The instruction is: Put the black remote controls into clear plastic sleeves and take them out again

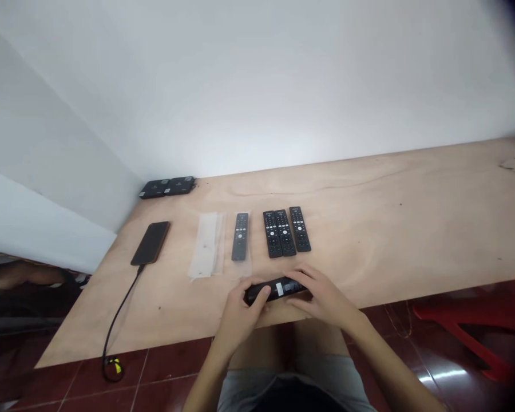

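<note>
Holding a black remote (275, 289) crosswise at the near counter (412, 229) edge, I close my left grip (240, 306) around its left end, thumb on top, and my right grip (321, 294) over its right end. A white label sits mid-body, its print too small to read. Three remotes (286, 232) lie side by side beyond.
</note>
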A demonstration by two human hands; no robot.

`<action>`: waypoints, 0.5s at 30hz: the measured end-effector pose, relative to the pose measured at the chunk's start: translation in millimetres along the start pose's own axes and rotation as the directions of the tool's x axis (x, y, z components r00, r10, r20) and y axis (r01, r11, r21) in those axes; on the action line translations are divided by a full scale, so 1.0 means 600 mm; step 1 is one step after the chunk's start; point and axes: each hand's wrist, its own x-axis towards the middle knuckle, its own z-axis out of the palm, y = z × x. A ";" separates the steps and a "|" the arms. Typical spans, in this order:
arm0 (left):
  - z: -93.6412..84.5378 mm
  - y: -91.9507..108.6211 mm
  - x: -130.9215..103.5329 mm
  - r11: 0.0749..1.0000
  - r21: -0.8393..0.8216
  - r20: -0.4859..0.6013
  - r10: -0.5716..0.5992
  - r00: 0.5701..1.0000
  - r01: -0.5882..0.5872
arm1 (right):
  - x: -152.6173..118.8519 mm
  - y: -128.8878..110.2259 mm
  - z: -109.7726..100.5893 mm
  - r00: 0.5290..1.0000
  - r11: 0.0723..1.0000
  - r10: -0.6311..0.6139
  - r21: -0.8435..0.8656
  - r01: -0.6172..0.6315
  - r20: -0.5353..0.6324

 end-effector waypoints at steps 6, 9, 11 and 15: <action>-0.014 0.015 0.010 0.999 -0.011 0.062 -0.048 0.997 0.049 | 0.015 0.008 0.007 0.996 0.996 -0.084 -0.002 0.084 0.019; -0.024 0.016 0.013 0.999 -0.015 0.127 -0.048 0.991 0.051 | 0.013 0.008 0.004 0.996 0.996 -0.085 0.002 0.085 0.027; -0.028 0.014 0.015 0.999 -0.016 0.144 -0.043 0.989 0.046 | 0.011 0.007 0.003 0.996 0.997 -0.079 0.001 0.079 0.029; -0.031 0.011 0.020 1.000 0.008 0.197 -0.030 0.980 0.029 | 0.008 0.005 0.000 0.995 0.996 -0.086 0.022 0.085 0.048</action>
